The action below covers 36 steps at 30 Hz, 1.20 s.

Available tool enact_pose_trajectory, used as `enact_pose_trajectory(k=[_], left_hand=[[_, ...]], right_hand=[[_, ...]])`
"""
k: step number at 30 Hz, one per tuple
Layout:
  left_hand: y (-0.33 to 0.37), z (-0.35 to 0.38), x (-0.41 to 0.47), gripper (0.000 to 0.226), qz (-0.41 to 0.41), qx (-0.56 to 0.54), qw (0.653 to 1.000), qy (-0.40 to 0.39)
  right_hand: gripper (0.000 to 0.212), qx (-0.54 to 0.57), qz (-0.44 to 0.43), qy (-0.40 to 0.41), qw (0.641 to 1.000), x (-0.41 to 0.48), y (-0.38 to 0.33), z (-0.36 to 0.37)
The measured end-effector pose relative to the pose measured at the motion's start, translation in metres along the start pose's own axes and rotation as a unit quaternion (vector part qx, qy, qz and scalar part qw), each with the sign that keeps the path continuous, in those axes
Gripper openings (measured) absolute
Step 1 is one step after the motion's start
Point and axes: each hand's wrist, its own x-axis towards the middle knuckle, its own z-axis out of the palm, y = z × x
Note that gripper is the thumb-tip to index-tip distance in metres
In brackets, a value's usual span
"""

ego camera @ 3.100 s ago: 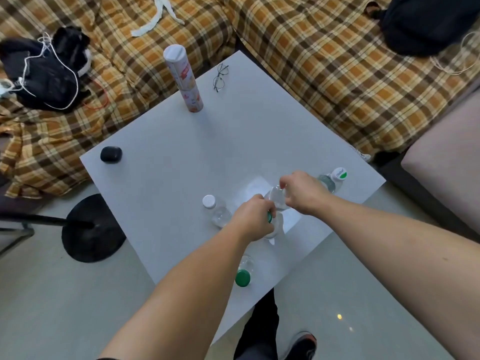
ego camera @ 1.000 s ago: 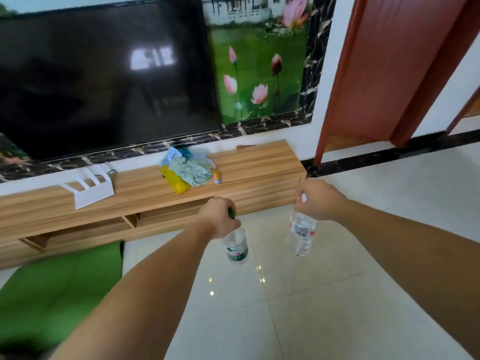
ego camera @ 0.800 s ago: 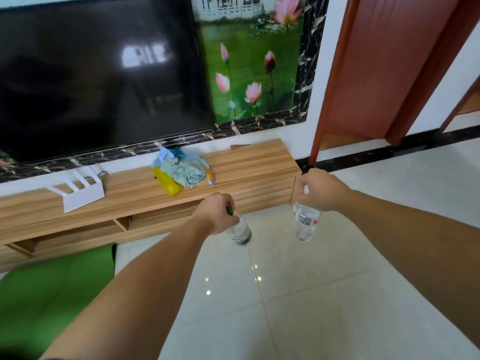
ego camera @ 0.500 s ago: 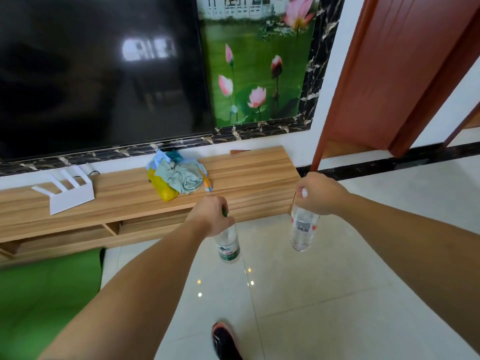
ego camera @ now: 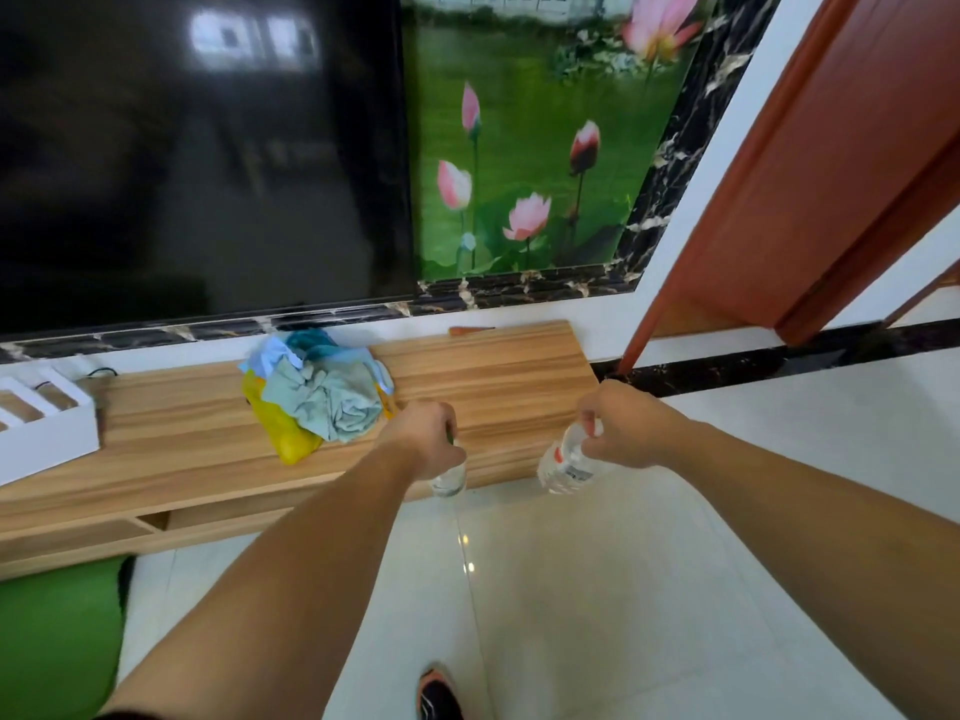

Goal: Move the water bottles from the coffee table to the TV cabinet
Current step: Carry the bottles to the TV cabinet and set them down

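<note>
My left hand [ego camera: 428,438] grips the neck of a clear water bottle with a green cap [ego camera: 450,479]; the bottle hangs below the hand, just in front of the front edge of the wooden TV cabinet [ego camera: 498,387]. My right hand [ego camera: 626,431] holds a second clear water bottle with a white cap and a red-and-white label [ego camera: 566,462] by its top, tilted, at the cabinet's front right corner. Both bottles are in the air over the floor. The coffee table is out of view.
A heap of blue, grey and yellow cloth [ego camera: 317,394] lies on the cabinet, left of my left hand. A white rack [ego camera: 41,423] stands at the cabinet's left end. A large dark TV [ego camera: 197,148] hangs above. A red-brown door [ego camera: 831,174] is right; a green mat [ego camera: 57,641] lower left.
I have left the coffee table with a bottle in each hand and walked up to the TV cabinet. Over the last second both hands came closer to its front edge, and the right bottle tilted.
</note>
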Motion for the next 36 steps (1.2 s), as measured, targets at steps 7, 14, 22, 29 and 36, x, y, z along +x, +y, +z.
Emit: enact_pose_trajectory(k=[7,14,22,29,36], left_hand=[[0.004,-0.02,0.087,0.008,0.028,0.031,0.999,-0.017],[0.015,-0.014,0.165,0.009,-0.021,0.03,0.999,-0.035],[0.036,0.004,0.245,0.024,-0.071,0.051,0.991,-0.099],[0.046,0.013,0.314,0.026,-0.154,-0.066,0.985,-0.041],[0.051,0.028,0.379,0.021,-0.142,-0.139,0.977,-0.074]], right_hand=[[0.01,0.043,0.048,-0.006,0.998,0.067,0.033,-0.014],[0.016,0.087,0.036,-0.033,0.995,0.148,0.078,-0.019],[0.008,0.04,-0.022,-0.071,0.996,0.243,0.139,-0.015],[0.013,0.08,0.007,-0.071,0.994,0.311,0.161,-0.026],[0.019,0.065,-0.006,-0.123,0.99,0.348,0.196,-0.023]])
